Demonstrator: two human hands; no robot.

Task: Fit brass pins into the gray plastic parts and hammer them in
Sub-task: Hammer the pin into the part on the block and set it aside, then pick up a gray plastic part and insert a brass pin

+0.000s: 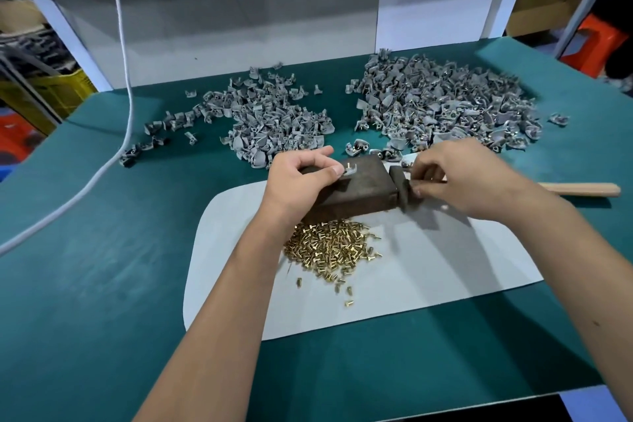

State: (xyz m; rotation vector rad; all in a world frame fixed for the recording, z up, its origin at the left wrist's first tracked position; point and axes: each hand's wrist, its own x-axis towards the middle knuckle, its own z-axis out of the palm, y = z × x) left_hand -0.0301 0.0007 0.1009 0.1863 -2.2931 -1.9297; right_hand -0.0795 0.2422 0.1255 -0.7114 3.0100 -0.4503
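Hands: left hand (301,178) pinches gray part (349,171) on block (356,192); right hand (469,178) grips hammer (404,188).

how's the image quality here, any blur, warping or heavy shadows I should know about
Head view: wide-angle warping bows the green table's edges; the right hand over the dark hammer head is slightly motion-blurred; soft shadows fall right of the forearms on the white mat; the brass pin heap is sharp, without harsh glare.

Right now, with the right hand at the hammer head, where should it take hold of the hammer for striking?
Grip the wooden handle, coming from above on the right. The hammer lies flat beside the block, head against it, and the handle runs out rightward over the mat, bare past the right hand. The head end is crowded.
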